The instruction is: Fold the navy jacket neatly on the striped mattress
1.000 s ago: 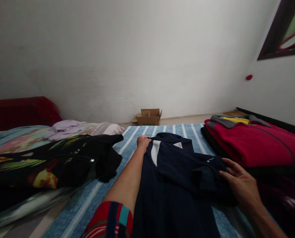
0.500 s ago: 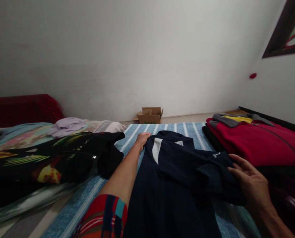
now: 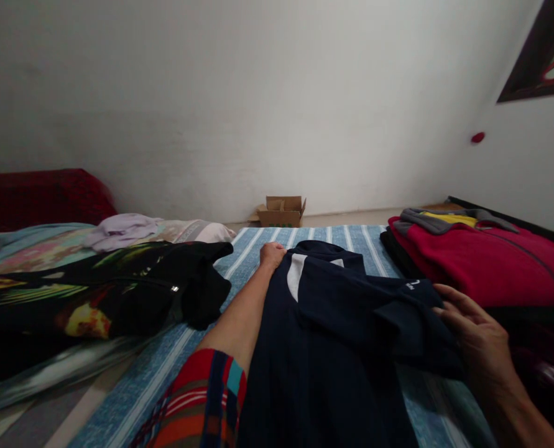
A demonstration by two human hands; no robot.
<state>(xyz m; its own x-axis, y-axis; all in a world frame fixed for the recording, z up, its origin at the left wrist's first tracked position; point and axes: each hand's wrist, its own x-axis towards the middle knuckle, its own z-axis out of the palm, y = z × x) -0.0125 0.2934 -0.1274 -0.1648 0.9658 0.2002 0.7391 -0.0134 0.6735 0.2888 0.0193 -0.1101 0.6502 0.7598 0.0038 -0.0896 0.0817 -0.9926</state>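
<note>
A navy shirt (image 3: 323, 361) with pale grey patches lies on a blue striped sheet (image 3: 244, 249), one sleeve folded across its front toward the right. At the shirt's far left edge, near the collar, my left hand (image 3: 272, 254) is closed on the fabric. My right hand (image 3: 477, 330) pinches the end of the folded sleeve, beside a small white logo, between thumb and fingers. The near end of the shirt runs out of the bottom of the view.
To the left lies a black garment (image 3: 197, 280) with a colourful print, and behind it a lilac cloth (image 3: 122, 231). A stack topped by a crimson jacket (image 3: 482, 261) stands on the right. Beyond the bed, a cardboard box (image 3: 281, 214) sits by the wall.
Both hands keep their hold on the shirt. The right hand and the sleeve end have shifted slightly to the right, and the whole view has tilted a little.
</note>
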